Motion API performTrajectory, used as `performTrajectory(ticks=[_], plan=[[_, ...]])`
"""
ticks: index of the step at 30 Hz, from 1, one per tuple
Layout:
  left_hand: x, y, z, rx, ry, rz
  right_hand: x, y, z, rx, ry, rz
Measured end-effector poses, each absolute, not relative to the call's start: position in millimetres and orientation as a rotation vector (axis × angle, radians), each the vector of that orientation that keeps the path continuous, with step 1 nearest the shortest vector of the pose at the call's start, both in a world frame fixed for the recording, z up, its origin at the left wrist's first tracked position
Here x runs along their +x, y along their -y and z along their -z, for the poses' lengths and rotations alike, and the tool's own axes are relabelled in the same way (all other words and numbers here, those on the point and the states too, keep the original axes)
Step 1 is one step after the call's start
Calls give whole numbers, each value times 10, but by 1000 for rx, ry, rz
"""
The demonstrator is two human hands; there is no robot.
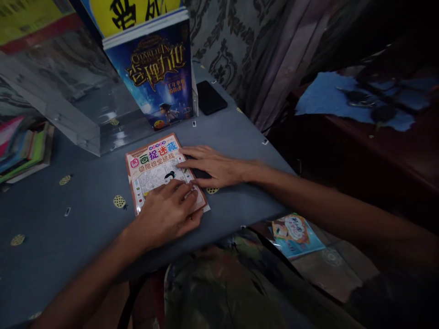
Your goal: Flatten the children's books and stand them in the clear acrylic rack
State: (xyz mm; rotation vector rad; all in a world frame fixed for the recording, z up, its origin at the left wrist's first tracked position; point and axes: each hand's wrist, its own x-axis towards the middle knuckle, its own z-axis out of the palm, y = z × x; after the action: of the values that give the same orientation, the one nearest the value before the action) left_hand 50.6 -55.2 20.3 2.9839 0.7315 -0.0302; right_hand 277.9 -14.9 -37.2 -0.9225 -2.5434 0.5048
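Observation:
A thin picture book (156, 164) with colourful Chinese lettering and a line drawing on its cover lies closed and flat on the table. My left hand (171, 205) rests over its lower part, the bent fingers on the cover and the thumb by the bottom edge. My right hand (214, 168) lies at the book's right edge, fingers stretched and spread, the fingertips touching the cover. The lower middle of the cover is hidden under my left hand.
A clear acrylic stand (91, 137) behind holds upright books, with a dark blue book (154, 77) in front. Beside it lies a black phone (211, 97). Several books (25, 148) are stacked at left. Below the table's right edge is a light-blue book (297, 235). A blue cloth (318, 96) is at right.

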Motion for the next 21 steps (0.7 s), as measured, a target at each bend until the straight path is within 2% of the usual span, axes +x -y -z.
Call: performTrajectory(ticks=[8, 15, 21], plan=[[544, 577, -205, 3013, -750, 70, 2877, 133, 299, -881, 2601, -664], [567, 573, -217, 3016, -725, 82, 2873, 196, 380, -889, 2619, -601], [508, 463, -203, 2954, -746, -74, 2855, 210, 357, -923, 2619, -645]])
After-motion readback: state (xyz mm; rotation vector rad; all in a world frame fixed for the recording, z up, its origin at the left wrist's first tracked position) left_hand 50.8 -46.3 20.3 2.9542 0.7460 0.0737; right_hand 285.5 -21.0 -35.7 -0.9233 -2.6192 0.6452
